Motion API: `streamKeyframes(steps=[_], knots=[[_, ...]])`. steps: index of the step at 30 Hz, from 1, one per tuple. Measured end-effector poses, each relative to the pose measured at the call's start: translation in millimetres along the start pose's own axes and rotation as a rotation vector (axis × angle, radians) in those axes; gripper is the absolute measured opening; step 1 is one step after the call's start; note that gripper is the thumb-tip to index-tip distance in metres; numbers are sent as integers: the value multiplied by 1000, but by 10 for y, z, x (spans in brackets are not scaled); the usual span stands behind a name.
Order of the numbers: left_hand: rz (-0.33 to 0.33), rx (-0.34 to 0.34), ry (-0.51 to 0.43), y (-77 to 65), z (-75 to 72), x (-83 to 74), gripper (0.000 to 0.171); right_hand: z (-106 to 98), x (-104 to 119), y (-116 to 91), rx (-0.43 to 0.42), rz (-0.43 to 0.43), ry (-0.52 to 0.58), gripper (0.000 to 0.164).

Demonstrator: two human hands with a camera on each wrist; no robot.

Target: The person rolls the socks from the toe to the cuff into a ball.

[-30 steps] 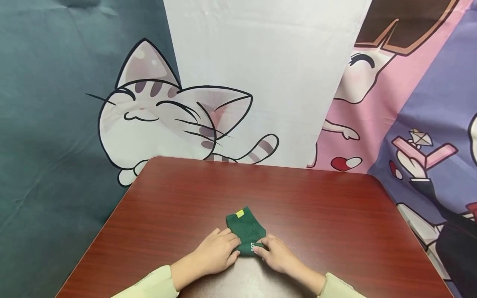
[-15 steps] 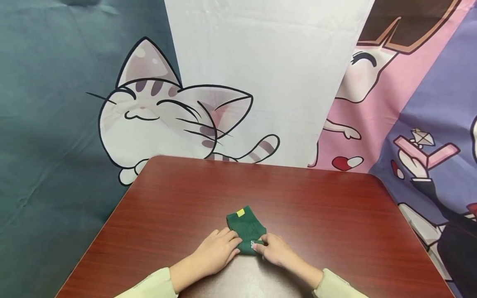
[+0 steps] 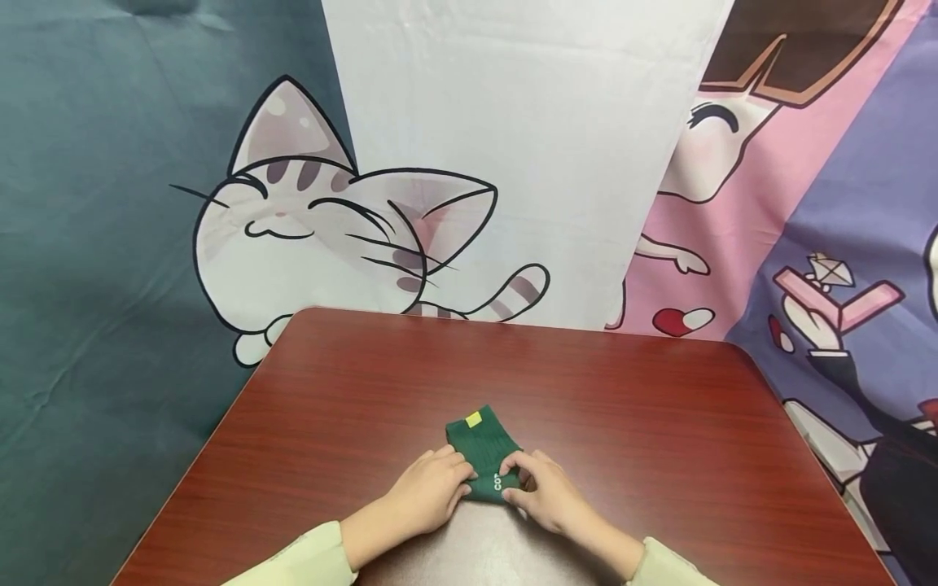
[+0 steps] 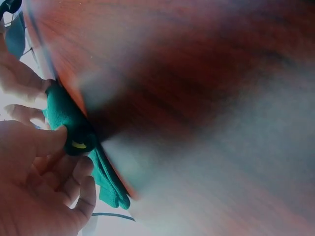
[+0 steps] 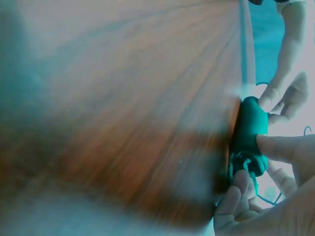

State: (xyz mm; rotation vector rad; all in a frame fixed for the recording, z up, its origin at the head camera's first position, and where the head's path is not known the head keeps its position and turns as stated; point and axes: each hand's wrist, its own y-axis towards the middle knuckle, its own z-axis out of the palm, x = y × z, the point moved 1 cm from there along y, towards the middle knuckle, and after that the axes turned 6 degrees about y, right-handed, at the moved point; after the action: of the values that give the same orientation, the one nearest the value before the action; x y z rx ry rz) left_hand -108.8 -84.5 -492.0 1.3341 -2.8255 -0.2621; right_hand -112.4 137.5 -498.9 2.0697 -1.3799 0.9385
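Left hand (image 3: pixel 431 492) and right hand (image 3: pixel 548 494): thumbs and fingers clamped on opposite ends of partly rolled green sock (image 3: pixel 484 448).

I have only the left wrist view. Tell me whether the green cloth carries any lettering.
Observer: It does. In the head view, white letters show on the green cloth beside the right hand; I can't make out the whole word.
Operator: Now report what marks the edge farthest from the person.
Observer: The head view shows a yellow patch by that edge, beyond both hands.
Operator: Describe the rolled part's end on the right hand's side.
Observer: The right wrist view shows bunched folds there, close to the right hand's fingers.
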Motion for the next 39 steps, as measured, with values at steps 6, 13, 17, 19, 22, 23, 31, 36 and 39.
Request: streamKeyframes(steps=[6, 13, 17, 19, 22, 23, 31, 36, 39], knots=[[-15, 8, 21, 8, 9, 11, 13, 48, -27, -26, -12, -29, -41, 39], [25, 13, 53, -37, 0, 47, 30, 76, -49, -18, -54, -36, -101, 28], [38, 19, 60, -47, 29, 60, 36, 69, -55, -13, -68, -43, -100, 25], [37, 11, 67, -36, 44, 56, 32, 63, -58, -7, -73, -46, -94, 24], [29, 8, 62, -13, 56, 36, 25, 53, -67, 4, -70, -50, -73, 21], [25, 13, 56, -7, 59, 27, 23, 50, -70, 7, -65, -50, -63, 21], [6, 60, 8, -11, 40, -1, 16, 20, -22, 2, -29, -33, -57, 14], [-15, 55, -53, -11, 20, 27, 14, 21, 15, -37, -31, -41, -123, 22], [-51, 53, -124, -8, 18, 54, 13, 19, 20, -54, -13, -39, -146, 30]])
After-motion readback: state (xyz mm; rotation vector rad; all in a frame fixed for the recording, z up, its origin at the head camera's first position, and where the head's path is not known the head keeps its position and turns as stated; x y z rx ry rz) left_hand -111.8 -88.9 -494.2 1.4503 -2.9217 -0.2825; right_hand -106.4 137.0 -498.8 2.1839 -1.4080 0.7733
